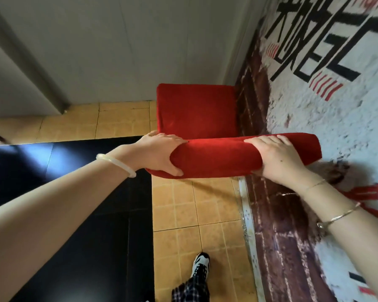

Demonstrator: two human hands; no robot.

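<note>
We hold the red chair (196, 112) by its backrest (218, 159) with both hands.

Our left hand (162, 153) wraps the left end of the padded backrest, fingers curled over the top and thumb pressed into the near face. Our right hand (277, 158) clamps the right part the same way, fingers over the top edge and palm against the cushion. The chair stands on the tan tiled floor (183, 214), its seat facing away from us toward the grey wall (118, 51), with its right side just beside the painted brick wall (336, 127). A black table (74, 192) lies to the left, its corner near the backrest. A white bangle (116, 165) sits on our left wrist and a thin gold bangle (338, 215) on the right. Below, one black-and-white shoe (200, 265) rests on the tiles.
</note>
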